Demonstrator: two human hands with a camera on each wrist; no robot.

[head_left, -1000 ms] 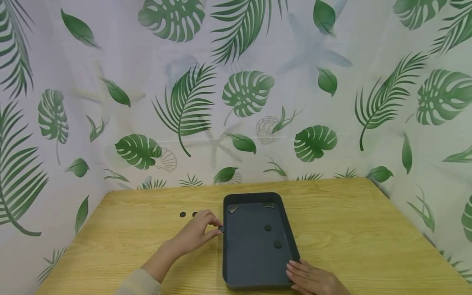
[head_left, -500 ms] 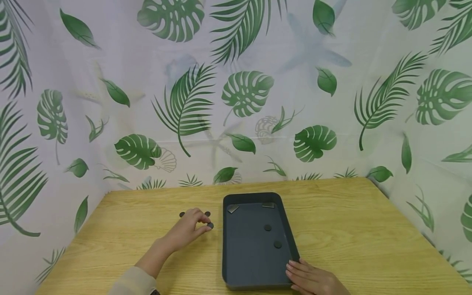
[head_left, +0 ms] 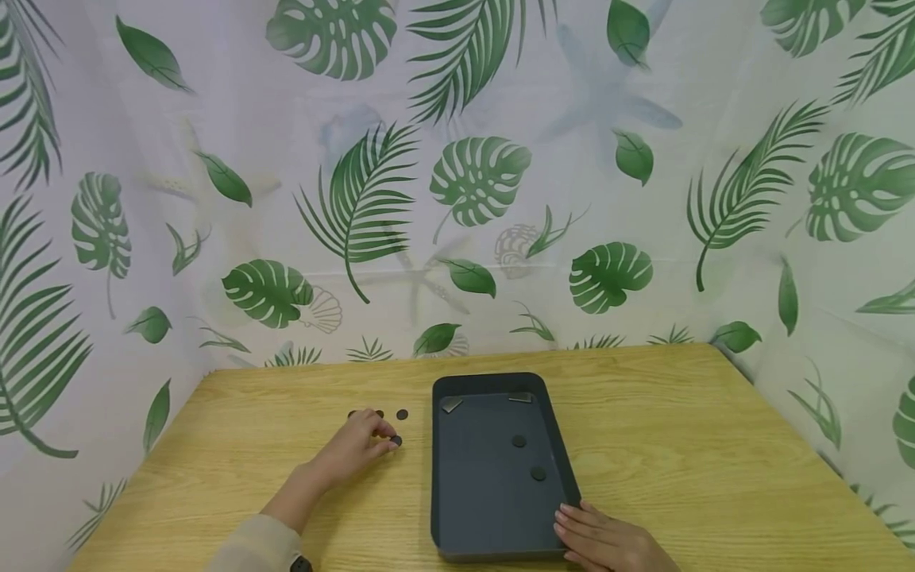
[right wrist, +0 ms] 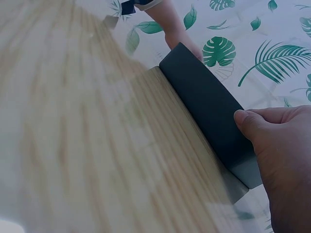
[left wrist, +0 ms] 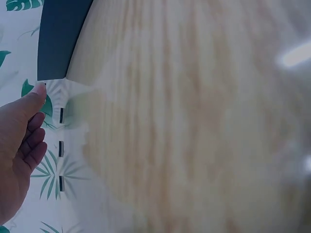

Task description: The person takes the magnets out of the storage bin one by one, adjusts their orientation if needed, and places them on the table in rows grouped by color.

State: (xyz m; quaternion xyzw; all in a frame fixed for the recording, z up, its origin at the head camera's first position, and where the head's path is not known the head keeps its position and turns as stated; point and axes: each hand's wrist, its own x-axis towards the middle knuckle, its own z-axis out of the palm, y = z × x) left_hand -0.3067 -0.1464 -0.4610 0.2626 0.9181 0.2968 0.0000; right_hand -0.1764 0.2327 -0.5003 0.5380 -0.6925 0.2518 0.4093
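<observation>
Left of the tray, my left hand (head_left: 352,446) pinches a small black disc (head_left: 396,440) between thumb and fingers, low over the table or touching it; I cannot tell which. Beyond that hand lie three more black discs in a row: a right one (head_left: 403,414), a middle one (head_left: 380,414) and a left one (head_left: 352,415), the last two partly hidden by the hand. My right hand (head_left: 618,540) grips the near right corner of the dark grey rectangular tray (head_left: 468,508), its thumb (right wrist: 248,121) against the outer wall.
Inside the tray lie two black discs, one farther (head_left: 519,441) and one nearer (head_left: 538,473). Two flat shiny pieces, a left one (head_left: 451,404) and a right one (head_left: 520,398), sit at its far end. A leaf-print cloth (head_left: 472,183) hangs behind the wooden table (head_left: 658,429).
My left hand has moved left, away from the tray's left wall, with the disc still in its fingers. The row of discs is more exposed on its right. My right hand and the tray stay put.
</observation>
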